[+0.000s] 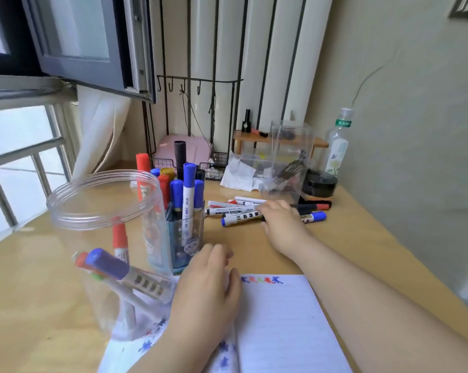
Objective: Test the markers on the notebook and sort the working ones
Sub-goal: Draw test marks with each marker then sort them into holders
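An open lined notebook [281, 324] lies at the near edge, with red, blue and green test marks along its top line. My left hand [208, 289] rests flat on its left page. My right hand [281, 222] reaches over a loose pile of markers [238, 211] on the table, its fingers curled around a dark marker there. A tall clear jar [103, 211] on the left holds a few markers, among them a blue-capped one [111, 262]. A smaller glass cup [184, 238] behind my left hand is packed with several blue and red markers.
A clear plastic box [286, 157], a black round tin [319, 181] and a bottle [337, 146] stand at the back right. A wire rack [214, 162] and crumpled paper [238, 170] sit behind the pile. A window frame [25, 157] borders the left.
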### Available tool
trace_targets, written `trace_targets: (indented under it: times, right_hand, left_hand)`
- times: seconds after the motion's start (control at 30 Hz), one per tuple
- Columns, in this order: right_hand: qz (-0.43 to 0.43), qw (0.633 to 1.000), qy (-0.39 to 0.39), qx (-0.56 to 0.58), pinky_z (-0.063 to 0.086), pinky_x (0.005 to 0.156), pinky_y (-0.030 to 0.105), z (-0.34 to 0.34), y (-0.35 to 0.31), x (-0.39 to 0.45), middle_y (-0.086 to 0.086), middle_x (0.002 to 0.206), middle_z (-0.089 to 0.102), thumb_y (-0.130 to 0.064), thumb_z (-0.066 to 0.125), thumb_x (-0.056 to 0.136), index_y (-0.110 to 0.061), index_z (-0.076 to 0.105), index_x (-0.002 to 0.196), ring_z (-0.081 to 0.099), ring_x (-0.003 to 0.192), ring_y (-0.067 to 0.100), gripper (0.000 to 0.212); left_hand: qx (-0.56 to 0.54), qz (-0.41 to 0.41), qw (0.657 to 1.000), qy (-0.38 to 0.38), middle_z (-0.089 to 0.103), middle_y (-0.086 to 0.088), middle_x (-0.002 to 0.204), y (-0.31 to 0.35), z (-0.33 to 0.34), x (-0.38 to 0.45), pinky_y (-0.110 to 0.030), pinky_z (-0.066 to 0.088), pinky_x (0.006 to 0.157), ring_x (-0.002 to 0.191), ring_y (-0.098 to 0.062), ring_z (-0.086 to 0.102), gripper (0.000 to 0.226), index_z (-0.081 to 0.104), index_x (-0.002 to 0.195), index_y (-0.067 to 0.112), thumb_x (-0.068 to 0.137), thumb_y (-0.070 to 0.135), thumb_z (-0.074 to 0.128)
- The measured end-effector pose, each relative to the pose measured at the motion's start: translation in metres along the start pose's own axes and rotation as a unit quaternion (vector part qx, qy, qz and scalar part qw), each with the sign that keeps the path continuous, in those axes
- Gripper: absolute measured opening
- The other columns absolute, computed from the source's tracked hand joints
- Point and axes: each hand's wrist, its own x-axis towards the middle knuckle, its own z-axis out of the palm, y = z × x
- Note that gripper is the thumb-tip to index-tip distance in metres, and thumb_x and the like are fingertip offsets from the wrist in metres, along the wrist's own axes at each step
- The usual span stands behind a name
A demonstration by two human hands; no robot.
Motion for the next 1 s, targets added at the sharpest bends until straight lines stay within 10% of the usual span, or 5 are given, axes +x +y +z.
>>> trace_targets:
  times: [0.3,0.4,0.7,0.87,1.0]
  right_hand:
    - [-0.076,0.993,0.038,-0.077,0.023,0.093,0.03,-0.001,-0.005,0.014,0.0,0.12,0.05,-0.018,0.052,0.092,-0.017,0.057,0.116,0.038,0.118,0.023,0.025]
    - [0.019,0.99,0.045,0.13,0.039,0.079,0.025,-0.031,-0.013,-0.012,-0.001,0.097,0.057,-0.026,0.061,0.089,-0.013,0.063,0.107,0.052,0.093,0.016,0.022]
    - [0.256,0.639,-0.066,0.723,0.052,0.058,0.017,-0.081,-0.041,-0.145,0.006,0.069,0.071,-0.005,0.062,0.088,-0.002,0.064,0.082,0.067,0.061,0.011,0.007]
    - [0.181,0.93,0.063,0.313,0.037,0.051,0.024,-0.082,-0.033,-0.172,-0.01,0.05,0.052,-0.039,0.059,0.088,-0.021,0.051,0.065,0.046,0.05,0.007,0.029]
    - [-0.119,0.977,0.166,0.06,0.038,0.078,0.023,-0.061,-0.032,-0.179,-0.013,0.09,0.06,-0.041,0.048,0.079,-0.024,0.064,0.093,0.052,0.087,0.011,0.028]
  left_hand:
    - [0.002,-0.006,0.999,-0.033,0.048,0.011,0.075,-0.003,0.001,0.003,-0.011,0.029,0.048,0.061,-0.005,0.04,0.015,0.046,0.087,0.026,0.074,0.031,0.042]
    - [-0.004,-0.016,1.0,-0.026,0.049,0.012,0.08,-0.001,0.0,0.002,-0.01,0.031,0.05,0.065,-0.003,0.041,0.015,0.051,0.089,0.023,0.078,0.033,0.05]
    - [-0.041,0.048,0.988,-0.142,0.047,0.013,0.083,0.047,-0.019,0.001,-0.012,0.032,0.064,0.078,-0.006,0.044,0.024,0.051,0.103,0.019,0.096,0.039,0.041]
    - [0.072,0.072,0.97,-0.223,0.038,0.011,0.08,0.061,-0.033,-0.003,-0.022,0.025,0.06,0.077,-0.009,0.035,0.02,0.043,0.103,0.021,0.101,0.036,0.029]
    - [0.069,0.1,0.958,-0.261,0.037,0.011,0.08,0.053,-0.038,-0.01,-0.022,0.023,0.061,0.077,-0.012,0.035,0.021,0.045,0.102,0.015,0.1,0.032,0.033]
